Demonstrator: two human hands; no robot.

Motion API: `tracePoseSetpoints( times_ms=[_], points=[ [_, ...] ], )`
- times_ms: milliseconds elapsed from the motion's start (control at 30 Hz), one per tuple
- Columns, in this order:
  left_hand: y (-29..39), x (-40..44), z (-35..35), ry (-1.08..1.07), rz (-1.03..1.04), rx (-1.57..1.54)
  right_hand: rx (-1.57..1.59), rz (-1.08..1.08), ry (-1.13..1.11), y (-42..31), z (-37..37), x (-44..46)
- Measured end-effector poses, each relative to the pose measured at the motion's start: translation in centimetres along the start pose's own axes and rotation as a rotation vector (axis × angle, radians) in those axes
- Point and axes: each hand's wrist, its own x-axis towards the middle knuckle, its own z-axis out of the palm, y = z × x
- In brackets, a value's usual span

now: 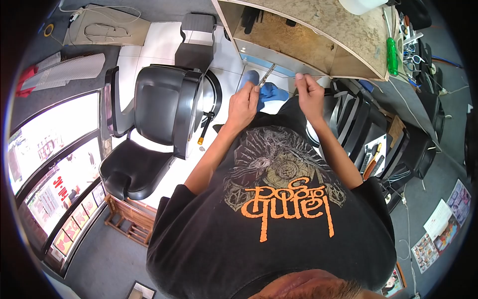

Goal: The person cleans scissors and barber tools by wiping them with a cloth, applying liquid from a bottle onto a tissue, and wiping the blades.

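My left hand (242,106) is closed around the lower end of a slim, shiny metal tool (268,74), which points up and to the right. The tool's exact kind is too small to make out. To the right of it, my right hand (310,95) is closed in a pinch, thumb and forefinger together. A thin, pale sliver seems to stick out leftward from those fingertips, but I cannot tell what it is. Both hands are held apart in front of the black T-shirt, close to the front of a wooden cabinet (318,20). Blue footwear (273,92) shows below them.
A black barber chair (158,107) stands on the left, with another dark chair (366,124) on the right. A green-handled screwdriver (392,57) lies at the cabinet's right edge, near scissors (414,60). Cables run along the right wall; windows line the left.
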Motion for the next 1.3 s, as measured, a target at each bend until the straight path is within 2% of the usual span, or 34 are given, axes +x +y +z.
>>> tracePoseSetpoints(
  times_ms=[167, 200, 300, 333, 433, 567, 600, 700, 800, 900, 933, 1033, 1133, 1200, 1300],
  points=[
    [-0.1, 0.4, 0.0, -0.059, -0.054, -0.058, -0.336, -0.199, -0.188, -0.5, 0.4, -0.7],
    [-0.1, 0.4, -0.1, -0.070, -0.070, -0.080, -0.348, -0.170, -0.110, -0.4, 0.8, -0.4],
    [-0.8, 0.4, 0.4, -0.063, -0.125, -0.225, -0.013, 0.069, 0.185, 1.3, 1.6, 0.8],
    [-1.2, 0.3, 0.5, -0.053, -0.146, -0.286, -0.009, 0.098, 0.157, 1.8, 1.1, 1.0],
    [-1.7, 0.7, 0.4, -0.098, -0.459, -0.666, -0.058, 0.004, 0.023, 0.5, 0.8, 0.6],
    [-1.5, 1.4, -1.5, -0.253, -0.700, -1.032, -0.119, -0.014, -0.082, 0.3, 1.2, 0.3],
    [-2.1, 1.6, -1.1, -0.242, -0.673, -1.122, -0.115, -0.030, -0.087, 0.2, 1.3, 0.4],
    [-1.6, 1.9, -1.1, -0.164, -0.731, -1.108, -0.074, -0.125, -0.085, -0.4, 2.3, 0.4],
    [-2.3, 1.9, -1.6, -0.317, -0.653, -1.026, -0.187, -0.190, -0.179, -1.3, 2.7, 0.5],
    [-2.9, 1.7, -0.7, -0.320, -0.613, -1.153, -0.217, -0.324, -0.216, -0.9, 3.1, 1.0],
    [-3.1, 1.6, -0.9, -0.369, -0.632, -1.177, -0.220, -0.349, -0.171, -0.7, 3.3, 1.3],
    [-2.2, 1.9, -1.3, -0.331, -0.750, -1.242, -0.165, -0.197, 0.015, 0.9, 4.0, 1.7],
    [-2.3, 1.8, -1.3, -0.318, -0.715, -1.292, -0.161, -0.349, -0.098, -0.9, 3.5, 0.8],
    [-2.2, 1.9, -1.4, -0.381, -0.685, -1.297, -0.160, -0.447, -0.175, -1.6, 3.4, 0.7],
    [-2.4, 1.8, -1.4, -0.421, -0.677, -1.303, -0.214, -0.201, -0.087, -0.2, 3.9, 0.7]
  ],
)
